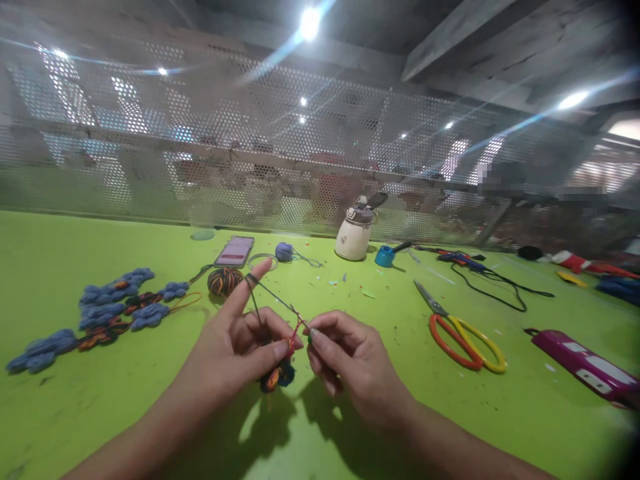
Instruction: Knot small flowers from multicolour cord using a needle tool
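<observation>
Between thumb and fingers my left hand pinches a small multicoloured crochet piece, dark with orange and red. Its index finger is raised, with dark yarn looped round it and stretched to the right. My right hand is closed on a thin crochet hook, mostly hidden; a bit of green shows at the fingertips. The hook's end meets the red loops by the left thumb. Behind the left hand sits a ball of dark and orange yarn.
Blue crocheted flowers lie at left. Behind are a phone, purple yarn ball, white bottle and blue pot. Scissors, a glue gun and a magenta power strip lie right. Perforated metal screen borders the table.
</observation>
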{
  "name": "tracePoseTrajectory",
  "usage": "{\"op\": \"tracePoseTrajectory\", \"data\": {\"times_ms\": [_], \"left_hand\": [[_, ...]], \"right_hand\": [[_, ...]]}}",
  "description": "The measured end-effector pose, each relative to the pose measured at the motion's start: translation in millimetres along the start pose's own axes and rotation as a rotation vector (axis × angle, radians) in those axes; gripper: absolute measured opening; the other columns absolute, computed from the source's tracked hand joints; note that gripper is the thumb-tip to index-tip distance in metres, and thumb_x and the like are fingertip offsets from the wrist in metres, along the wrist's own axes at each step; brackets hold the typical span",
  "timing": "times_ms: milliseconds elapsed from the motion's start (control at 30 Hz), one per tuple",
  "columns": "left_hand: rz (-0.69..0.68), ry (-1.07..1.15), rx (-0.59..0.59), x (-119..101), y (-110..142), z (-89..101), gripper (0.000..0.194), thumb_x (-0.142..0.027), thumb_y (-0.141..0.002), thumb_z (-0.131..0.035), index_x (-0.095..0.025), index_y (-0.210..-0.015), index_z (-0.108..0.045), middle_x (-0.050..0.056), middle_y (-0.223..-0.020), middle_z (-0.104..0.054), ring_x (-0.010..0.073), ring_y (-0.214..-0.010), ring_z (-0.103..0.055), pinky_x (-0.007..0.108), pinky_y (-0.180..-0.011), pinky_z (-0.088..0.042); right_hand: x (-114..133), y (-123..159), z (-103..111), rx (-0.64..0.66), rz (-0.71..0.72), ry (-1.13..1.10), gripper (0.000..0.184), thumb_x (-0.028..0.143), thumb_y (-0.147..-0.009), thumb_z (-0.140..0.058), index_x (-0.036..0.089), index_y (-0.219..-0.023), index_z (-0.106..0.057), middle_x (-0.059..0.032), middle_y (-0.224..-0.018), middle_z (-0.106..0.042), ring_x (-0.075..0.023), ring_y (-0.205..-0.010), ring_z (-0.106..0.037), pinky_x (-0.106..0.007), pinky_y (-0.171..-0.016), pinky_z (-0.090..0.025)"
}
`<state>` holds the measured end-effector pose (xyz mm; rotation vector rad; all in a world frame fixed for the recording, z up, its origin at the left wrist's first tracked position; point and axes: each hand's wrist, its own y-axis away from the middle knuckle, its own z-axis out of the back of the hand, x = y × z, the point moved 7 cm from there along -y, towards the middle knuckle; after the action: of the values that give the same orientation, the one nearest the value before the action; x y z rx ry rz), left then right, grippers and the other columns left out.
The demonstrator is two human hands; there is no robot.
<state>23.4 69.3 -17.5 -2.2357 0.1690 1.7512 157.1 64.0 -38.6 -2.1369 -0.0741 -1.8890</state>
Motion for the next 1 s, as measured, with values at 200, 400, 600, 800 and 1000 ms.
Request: {"op": "tracePoseTrajectory", "data": {"times_ms": [200, 400, 600, 800, 1000], "left_hand": [[0.041, 0.213, 0.028, -9.2, -3.9, 9.8, 0.101, -0.009, -0.067, -0.074, -0.027, -0.148, -0.016, 0.002, -0.071, -0.066, 0.0128, -0.061, -0.056, 0.017, -0.050, -0.043], [0.059, 0.277, -0.045, -9.4, -4.6, 17.2, 0.090, -0.008, -0.066, -0.071, -0.024, -0.144, -0.030, 0.002, -0.072, -0.063, 0.0121, -0.063, -0.055, 0.017, -0.052, -0.042], [0.103, 0.044, -0.032, 6.3, -11.5, 20.5, 0.072, -0.013, -0.068, -0.072, -0.019, -0.135, -0.045, 0.000, -0.072, -0.061, 0.0106, -0.060, -0.052, 0.018, -0.050, -0.040], [0.089, -0.144, 0.105, 17.5, -10.5, 6.9, 0.072, -0.022, -0.074, -0.069, -0.019, -0.139, -0.038, -0.002, -0.070, -0.059, 0.0107, -0.054, -0.049, 0.022, -0.046, -0.041], [0.092, -0.144, 0.153, 22.8, -5.8, 2.2, 0.099, -0.017, -0.074, -0.069, -0.028, -0.149, -0.006, -0.003, -0.069, -0.062, 0.0148, -0.065, -0.057, 0.027, -0.060, -0.047]], "right_hand": [[35.3, 4.0, 6.0, -0.013, 0.422, 0.627, 0.012, 0.019, -0.088, -0.055, 0.016, -0.090, -0.066, -0.0021, -0.069, -0.060, -0.0121, -0.059, -0.052, -0.025, -0.056, -0.040], [38.4, 3.6, 5.9, 0.060, 0.416, 0.617, 0.012, 0.018, -0.087, -0.055, 0.014, -0.091, -0.066, -0.0002, -0.064, -0.057, -0.0101, -0.054, -0.049, -0.023, -0.052, -0.039], [18.7, -0.1, 3.0, 0.121, 0.124, 0.282, 0.012, 0.025, -0.085, -0.060, 0.014, -0.085, -0.063, 0.0026, -0.058, -0.052, -0.0073, -0.047, -0.042, -0.020, -0.044, -0.033], [1.8, -3.9, 4.5, 0.079, -0.065, 0.038, 0.019, 0.034, -0.084, -0.063, 0.015, -0.087, -0.061, 0.0041, -0.056, -0.054, -0.0037, -0.037, -0.036, -0.017, -0.035, -0.026], [-1.9, -2.6, -1.3, 0.071, -0.117, 0.012, 0.025, 0.039, -0.082, -0.064, 0.015, -0.087, -0.056, 0.0031, -0.062, -0.056, -0.0048, -0.041, -0.042, -0.019, -0.040, -0.031]]}}
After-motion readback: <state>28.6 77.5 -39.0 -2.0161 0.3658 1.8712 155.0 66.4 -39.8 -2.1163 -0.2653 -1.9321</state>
